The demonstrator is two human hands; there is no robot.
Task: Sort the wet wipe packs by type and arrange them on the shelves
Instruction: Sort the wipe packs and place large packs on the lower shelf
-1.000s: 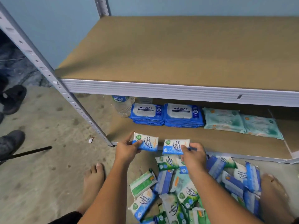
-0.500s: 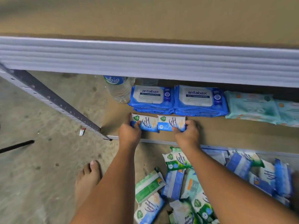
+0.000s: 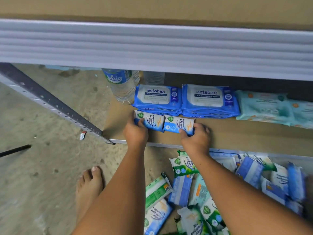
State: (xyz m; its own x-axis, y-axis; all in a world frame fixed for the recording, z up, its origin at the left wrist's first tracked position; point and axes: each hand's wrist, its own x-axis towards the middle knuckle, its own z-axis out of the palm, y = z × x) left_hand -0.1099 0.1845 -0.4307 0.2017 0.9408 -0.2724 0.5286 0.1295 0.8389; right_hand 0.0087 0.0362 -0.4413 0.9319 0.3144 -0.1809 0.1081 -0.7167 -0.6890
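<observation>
The left hand (image 3: 135, 133) curls its fingers round the left end of a small blue-and-white Fragrance Free pack (image 3: 150, 120), and the right hand (image 3: 195, 139) grips the right end of a second pack of the same kind (image 3: 179, 124). The two packs lie end to end and touch, near the front of the lower shelf (image 3: 245, 134). Just behind them stand two stacks of blue Antabax packs (image 3: 158, 97), side by side, the nearer edges almost touching the small packs. How many packs each stack holds is not plain, though more than one label edge shows. To the right of these lie two pale teal packs (image 3: 264, 107), flat and overlapping slightly. To the left of the Antabax stacks a clear water bottle (image 3: 122, 85) with a blue label stands upright, and a second bottle (image 3: 154, 78) shows dimly behind it. The grey front edge of the upper shelf (image 3: 152, 44) runs across the top and hides the back of the lower shelf. A perforated metal post (image 3: 50, 102) slants down to the shelf's left corner. On the floor (image 3: 42, 167) below the arms lies a loose pile of packs (image 3: 182, 190), blue, green and teal, overlapping too much to count. One bare foot (image 3: 89, 184) stands left of the pile. A small crumpled scrap (image 3: 83, 135) and a black rod (image 3: 15, 150) lie further left.
</observation>
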